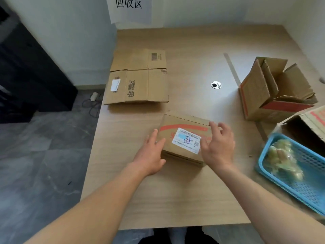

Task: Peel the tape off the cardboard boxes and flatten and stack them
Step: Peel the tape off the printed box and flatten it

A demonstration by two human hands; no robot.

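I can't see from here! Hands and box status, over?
Left hand open, flat against labelled box. Right hand open at its other end. Box lies label up. Nothing between it and flattened stack.

We count three standing boxes: labelled box point(182, 140) nearer than the grommet point(216, 84), open box point(255, 92) and cropped box point(312, 118) right of it; one flattened pile point(140, 85) left; one basket point(309, 191) right.

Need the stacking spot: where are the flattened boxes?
Head view: flattened boxes lie at the table's left edge, beyond the labelled box, below the wall sign.
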